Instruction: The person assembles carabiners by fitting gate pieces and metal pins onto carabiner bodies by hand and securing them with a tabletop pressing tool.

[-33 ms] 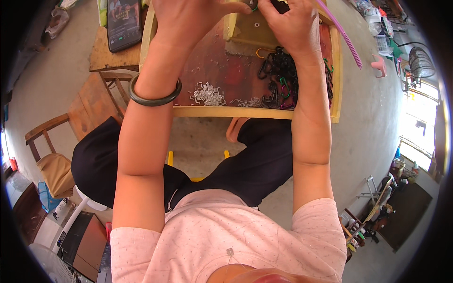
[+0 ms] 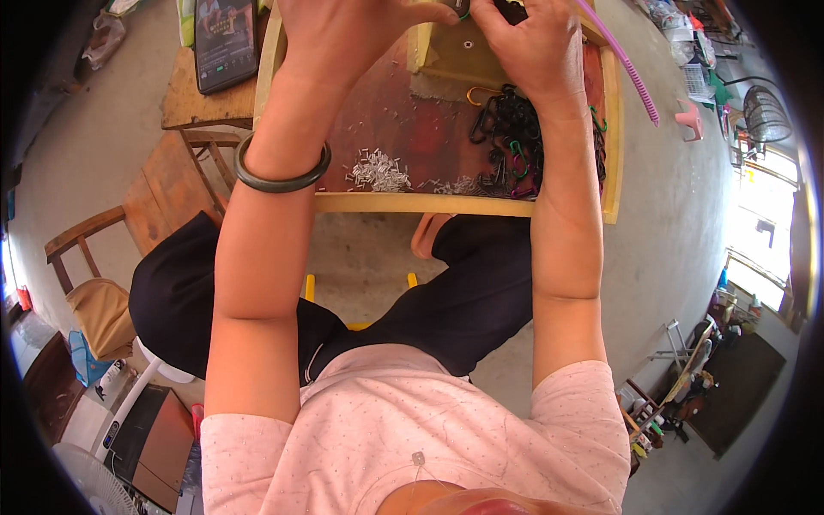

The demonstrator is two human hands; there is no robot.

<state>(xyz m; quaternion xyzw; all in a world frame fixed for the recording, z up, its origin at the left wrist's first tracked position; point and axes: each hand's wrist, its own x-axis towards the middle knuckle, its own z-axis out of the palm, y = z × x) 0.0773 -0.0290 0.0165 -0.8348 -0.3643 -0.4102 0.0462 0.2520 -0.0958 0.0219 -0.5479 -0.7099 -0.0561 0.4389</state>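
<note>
Both my hands are at the upper edge, partly cut off. My left hand (image 2: pixel 348 30), above a wrist with a dark bangle (image 2: pixel 281 182), reaches its thumb toward a small dark piece with a green edge (image 2: pixel 464 12). My right hand (image 2: pixel 542 47) is bent close beside it, thumb and finger drawn together; what they pinch is cut off by the frame. Below the hands, a yellowish block (image 2: pixel 459 51) stands in a wood-rimmed tray (image 2: pixel 429 203). A heap of dark carabiner-like hooks (image 2: pixel 506 129), some green or purple, lies near my right wrist. Small silvery pieces (image 2: pixel 378 172) are piled at the near rim.
A purple coiled cord (image 2: pixel 631 73) hangs past the tray's right side. At left, a phone (image 2: pixel 226 47) leans over a wooden stool (image 2: pixel 202 103), and a wooden chair (image 2: pixel 167 176) stands nearer. A pink stool (image 2: pixel 688 120) and a fan (image 2: pixel 766 113) are at far right.
</note>
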